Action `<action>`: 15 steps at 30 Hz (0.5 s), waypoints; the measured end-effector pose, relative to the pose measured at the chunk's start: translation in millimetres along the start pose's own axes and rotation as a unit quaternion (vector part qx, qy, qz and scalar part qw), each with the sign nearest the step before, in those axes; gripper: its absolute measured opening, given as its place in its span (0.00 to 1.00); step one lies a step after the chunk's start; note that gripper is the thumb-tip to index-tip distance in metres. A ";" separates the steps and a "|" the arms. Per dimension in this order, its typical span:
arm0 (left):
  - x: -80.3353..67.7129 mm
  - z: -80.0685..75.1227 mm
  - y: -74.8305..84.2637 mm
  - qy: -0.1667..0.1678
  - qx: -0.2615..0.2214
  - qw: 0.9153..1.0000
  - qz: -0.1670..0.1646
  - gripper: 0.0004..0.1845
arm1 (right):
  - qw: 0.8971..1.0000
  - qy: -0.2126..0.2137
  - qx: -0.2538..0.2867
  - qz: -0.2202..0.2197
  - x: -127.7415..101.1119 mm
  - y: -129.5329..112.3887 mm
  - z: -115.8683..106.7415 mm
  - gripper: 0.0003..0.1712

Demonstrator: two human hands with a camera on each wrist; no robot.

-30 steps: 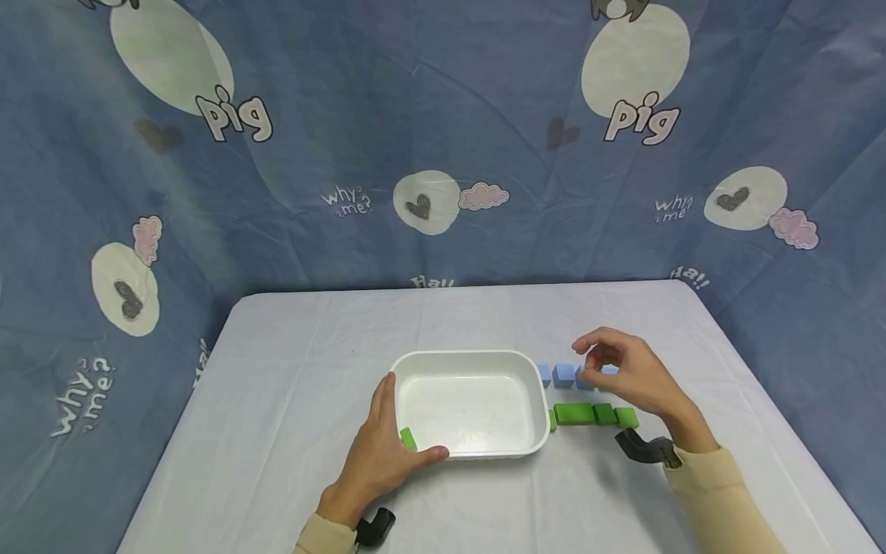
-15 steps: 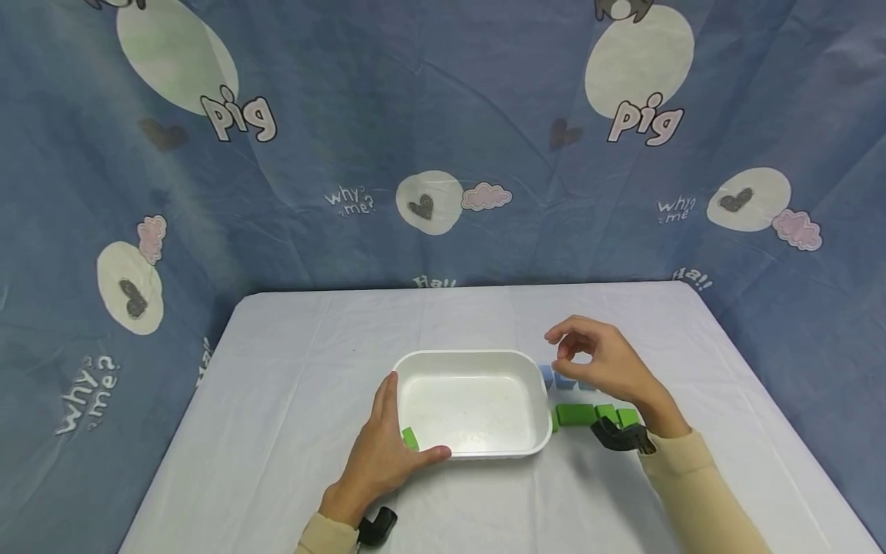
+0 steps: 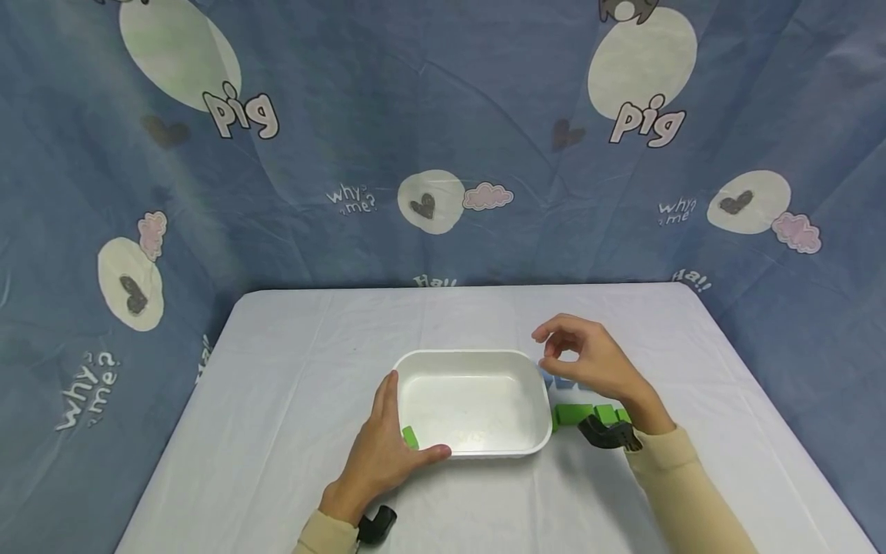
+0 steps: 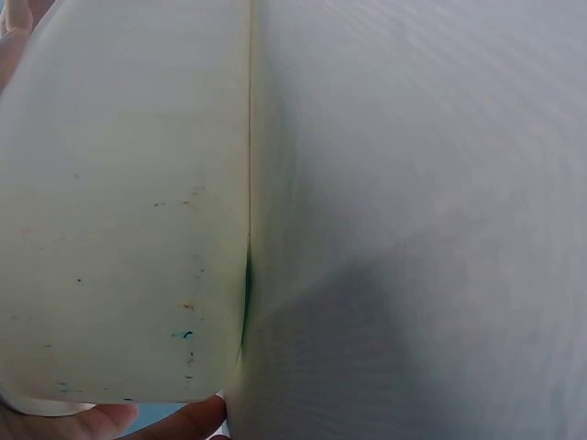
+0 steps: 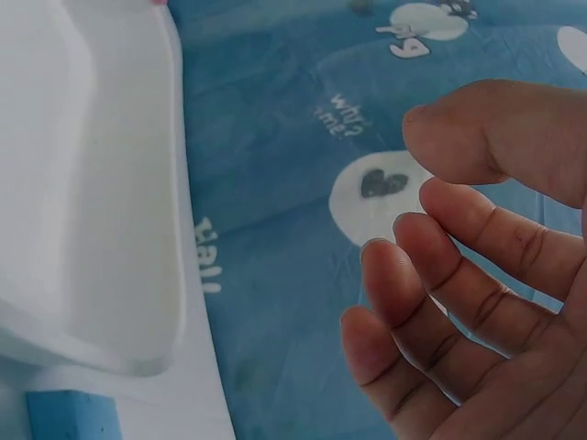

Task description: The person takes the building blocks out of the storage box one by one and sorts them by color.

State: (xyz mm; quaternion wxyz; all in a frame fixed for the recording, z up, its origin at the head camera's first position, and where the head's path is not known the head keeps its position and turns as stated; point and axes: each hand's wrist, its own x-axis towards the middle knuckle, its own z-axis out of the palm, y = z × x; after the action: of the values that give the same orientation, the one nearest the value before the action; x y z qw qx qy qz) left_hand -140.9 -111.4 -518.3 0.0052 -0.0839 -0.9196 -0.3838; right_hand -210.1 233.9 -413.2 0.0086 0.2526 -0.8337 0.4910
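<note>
My left hand (image 3: 379, 454) grips the near left corner of a white plastic tray (image 3: 477, 358), thumb along the near rim and fingers along the left side. Inside the tray by that hand lies a small green block (image 3: 411, 438). My right hand (image 3: 588, 355) hovers by the tray's far right corner, its fingers loosely bent. In the right wrist view, nothing shows between the thumb and fingers (image 5: 449, 275). Below this hand, partly hidden, stand blue blocks (image 3: 564, 382). The left wrist view shows the tray's outer wall (image 4: 128, 229) with small coloured specks.
Right of the tray, a row of green blocks (image 3: 573, 415) stands nearer me than the blue ones, partly behind the right wrist's black camera mount (image 3: 607, 433). A white cloth (image 3: 311, 385) covers the table. A blue printed curtain (image 3: 346, 138) hangs behind and at the sides.
The right hand has moved left from above the blue blocks toward the tray's far right corner, uncovering no held thing. The left hand and the tray stay in place.
</note>
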 end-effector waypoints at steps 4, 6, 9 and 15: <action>0.5 -0.7 0.9 0.003 0.001 1.000 0.004 0.78 | 1.000 -0.001 0.001 -0.004 3.2 0.0 2.1 0.18; 0.5 -1.0 1.6 0.003 0.001 1.000 0.004 0.78 | 1.000 0.001 -0.002 -0.009 5.0 -0.4 3.1 0.17; 0.1 -0.8 2.0 0.001 0.000 1.000 0.000 0.78 | 1.000 0.003 -0.001 -0.018 8.4 -1.4 5.0 0.17; -0.9 -0.7 2.6 -0.002 0.005 1.000 -0.009 0.78 | 0.999 -0.002 0.017 -0.029 14.7 -4.9 10.3 0.18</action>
State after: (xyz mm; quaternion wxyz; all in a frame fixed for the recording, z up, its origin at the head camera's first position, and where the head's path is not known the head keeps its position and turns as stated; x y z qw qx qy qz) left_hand -139.7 -110.3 -516.0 0.0007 -0.0765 -0.9223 -0.3789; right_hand -218.5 217.5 -410.7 0.0172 0.2773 -0.8176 0.5043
